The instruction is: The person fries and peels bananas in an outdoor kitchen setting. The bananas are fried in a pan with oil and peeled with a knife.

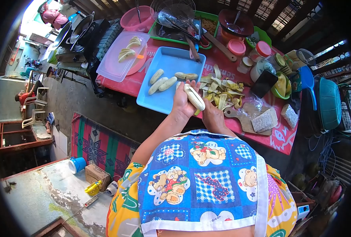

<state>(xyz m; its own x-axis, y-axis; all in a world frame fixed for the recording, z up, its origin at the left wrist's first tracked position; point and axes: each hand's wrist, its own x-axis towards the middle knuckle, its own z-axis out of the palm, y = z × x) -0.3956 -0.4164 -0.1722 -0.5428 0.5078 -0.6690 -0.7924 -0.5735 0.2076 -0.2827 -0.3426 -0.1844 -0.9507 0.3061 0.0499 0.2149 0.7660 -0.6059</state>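
My left hand (181, 101) is wrapped round a peeled banana (194, 98), holding it above the table's near edge. Right beside it, my right hand (214, 118) is closed with its back to me; what its fingers hold is hidden, though a small yellow-green bit (197, 112) shows by them. Several peeled bananas (157, 85) lie in a blue tray (144, 96) just beyond my left hand. A heap of banana peels (222, 89) is spread on the table to the right of the tray. Fanned banana slices (126, 54) rest on a clear plastic lid (116, 71) at the left.
A red cloth (280, 138) covers the table. On the right are a wooden board (244, 118), a wrapped pale block (264, 120), a black phone (264, 83) and several jars (236, 46). At the back stand a green tray (207, 15) with utensils and a pink basin (138, 17).
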